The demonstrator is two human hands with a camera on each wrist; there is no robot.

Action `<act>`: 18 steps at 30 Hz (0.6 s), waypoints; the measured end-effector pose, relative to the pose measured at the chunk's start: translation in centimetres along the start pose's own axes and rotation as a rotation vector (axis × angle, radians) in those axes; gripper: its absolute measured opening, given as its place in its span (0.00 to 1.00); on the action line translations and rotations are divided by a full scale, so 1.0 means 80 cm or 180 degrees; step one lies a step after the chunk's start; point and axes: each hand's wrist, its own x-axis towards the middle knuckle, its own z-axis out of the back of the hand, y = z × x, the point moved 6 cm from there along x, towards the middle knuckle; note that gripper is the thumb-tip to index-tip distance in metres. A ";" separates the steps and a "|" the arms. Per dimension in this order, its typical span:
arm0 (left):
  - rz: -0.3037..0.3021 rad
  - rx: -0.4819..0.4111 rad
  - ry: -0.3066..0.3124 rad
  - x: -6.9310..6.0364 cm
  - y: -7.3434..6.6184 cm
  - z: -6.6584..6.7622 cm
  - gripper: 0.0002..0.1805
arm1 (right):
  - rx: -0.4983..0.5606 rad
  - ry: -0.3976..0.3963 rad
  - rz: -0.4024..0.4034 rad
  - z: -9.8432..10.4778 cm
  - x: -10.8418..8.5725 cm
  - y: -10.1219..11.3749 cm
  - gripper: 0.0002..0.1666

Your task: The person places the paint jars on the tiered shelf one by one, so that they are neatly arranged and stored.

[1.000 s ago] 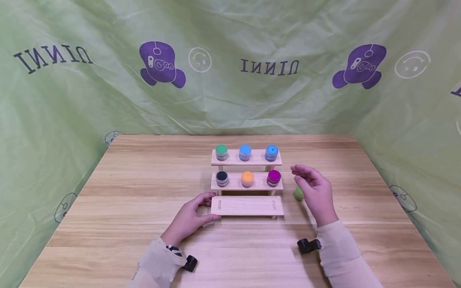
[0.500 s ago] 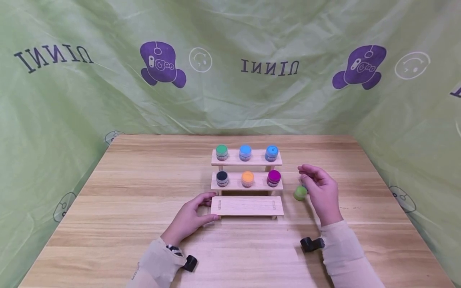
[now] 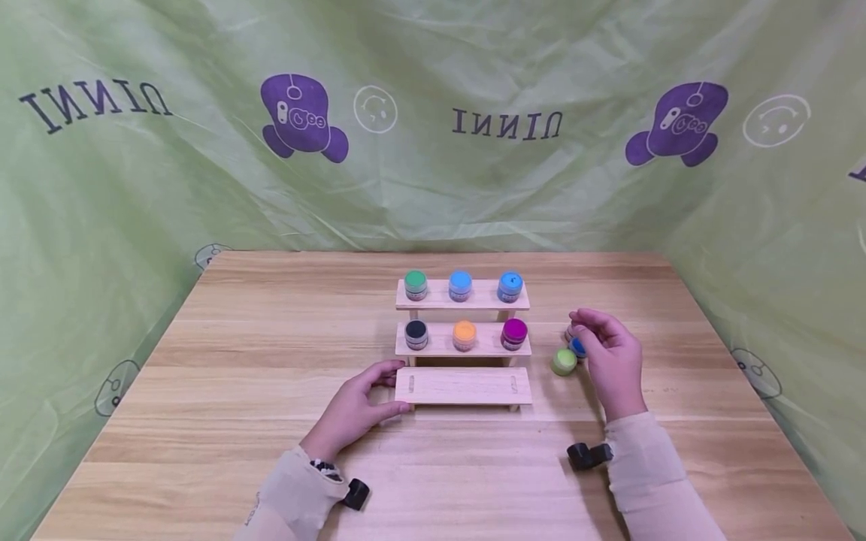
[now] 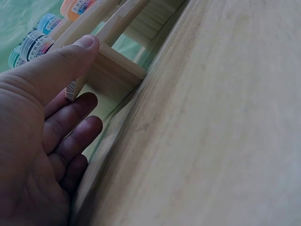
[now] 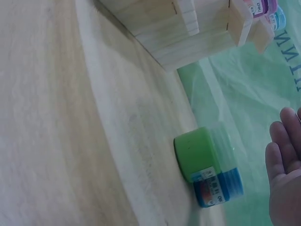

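Note:
My left hand holds the left end of the wooden tiered stand's lowest shelf, thumb at the front edge and fingers behind. In the left wrist view, the thumb lies along the shelf's end. My right hand hovers beside several small paint jars to the right of the stand, fingers loosely bent. A light green jar stands next to a blue jar. Another pale jar is partly hidden by the right fingertips. In the right wrist view the visible fingers hold nothing; thumb and index lie outside it.
On the top shelf stand a green jar and two blue jars. The middle shelf bears a black jar, an orange jar and a purple jar. A green curtain surrounds the wooden table.
My right hand has drifted to the right, away from the stand, uncovering the light green jar, the blue jar and part of the pale jar. The left hand stays at the shelf's end.

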 end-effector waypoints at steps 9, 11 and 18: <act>-0.0026 0.0023 -0.0028 0.000 0.000 0.001 0.37 | -0.0108 0.0108 -0.0212 0.001 0.012 -0.023 0.15; -0.0022 0.0015 -0.0020 0.000 0.000 0.001 0.37 | -0.0110 0.0119 -0.0269 0.001 0.015 -0.027 0.16; 0.0006 -0.0002 0.0016 0.000 -0.001 0.000 0.37 | -0.0256 0.0106 -0.0344 0.005 0.024 -0.037 0.16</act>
